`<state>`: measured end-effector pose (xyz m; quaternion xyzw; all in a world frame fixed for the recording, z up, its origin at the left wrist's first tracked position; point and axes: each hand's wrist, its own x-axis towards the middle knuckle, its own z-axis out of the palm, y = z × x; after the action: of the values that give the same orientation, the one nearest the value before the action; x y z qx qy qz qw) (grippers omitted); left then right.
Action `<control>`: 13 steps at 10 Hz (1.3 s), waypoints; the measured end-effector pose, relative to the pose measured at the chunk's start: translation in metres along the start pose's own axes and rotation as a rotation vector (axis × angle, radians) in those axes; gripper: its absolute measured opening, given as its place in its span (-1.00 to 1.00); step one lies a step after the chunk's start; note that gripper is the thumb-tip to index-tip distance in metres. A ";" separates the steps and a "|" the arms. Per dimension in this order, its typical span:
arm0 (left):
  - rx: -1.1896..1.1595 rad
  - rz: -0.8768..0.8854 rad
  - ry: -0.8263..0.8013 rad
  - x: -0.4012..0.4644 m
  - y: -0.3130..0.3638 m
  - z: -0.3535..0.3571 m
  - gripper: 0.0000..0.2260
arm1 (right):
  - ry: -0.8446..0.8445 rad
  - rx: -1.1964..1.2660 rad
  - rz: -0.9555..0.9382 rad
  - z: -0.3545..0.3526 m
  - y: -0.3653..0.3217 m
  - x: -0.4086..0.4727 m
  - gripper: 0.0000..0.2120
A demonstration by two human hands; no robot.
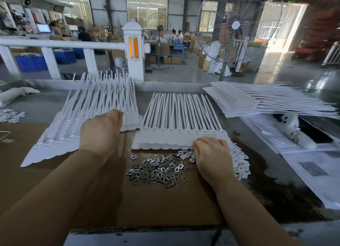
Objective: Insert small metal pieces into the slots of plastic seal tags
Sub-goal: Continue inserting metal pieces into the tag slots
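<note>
A sheet of joined white seal tags (pixel 181 137) lies flat in the middle, straps pointing away from me. Just in front of it is a heap of small metal pieces (pixel 156 170) on brown cardboard (pixel 156 205). My right hand (pixel 211 153) rests at the sheet's near right edge, fingers curled down where the metal heap meets a heap of small white plastic pieces (pixel 240 163); its fingertips are hidden. My left hand (pixel 102 129) is over the near end of a fanned stack of tag sheets (pixel 60 133) at the left, back toward me, fingers bent out of sight.
A third stack of tag sheets (pixel 257 102) lies at the back right above white printed papers (pixel 312 174) and a crumpled white glove (pixel 292 129). A white railing (pixel 60 44) and post stand behind the table, with a standing fan (pixel 237 26) to the right.
</note>
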<state>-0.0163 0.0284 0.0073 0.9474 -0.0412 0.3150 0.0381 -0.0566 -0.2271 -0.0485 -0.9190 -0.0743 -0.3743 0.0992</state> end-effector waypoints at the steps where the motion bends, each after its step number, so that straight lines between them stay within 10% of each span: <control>1: 0.052 0.021 -0.018 0.001 0.005 0.004 -0.90 | -0.011 0.003 0.005 0.000 0.000 0.000 -0.96; 3: 0.135 0.094 -0.139 -0.018 0.016 0.023 -0.87 | -0.022 0.005 0.013 -0.002 -0.001 0.000 -0.96; 6: -0.328 -0.141 -0.280 -0.021 0.010 0.031 -0.70 | -0.083 0.016 0.036 0.000 0.001 0.000 -0.92; 9: -0.060 -0.493 -0.486 -0.010 -0.024 0.029 -0.59 | -0.105 0.019 0.048 -0.001 0.002 -0.001 -0.93; 13: 0.003 -0.443 -0.516 -0.007 -0.034 0.036 -0.50 | -0.105 0.020 0.045 -0.002 0.001 0.000 -0.92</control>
<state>0.0028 0.0593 -0.0278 0.9819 0.1578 0.0489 0.0927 -0.0577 -0.2287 -0.0477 -0.9377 -0.0623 -0.3227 0.1126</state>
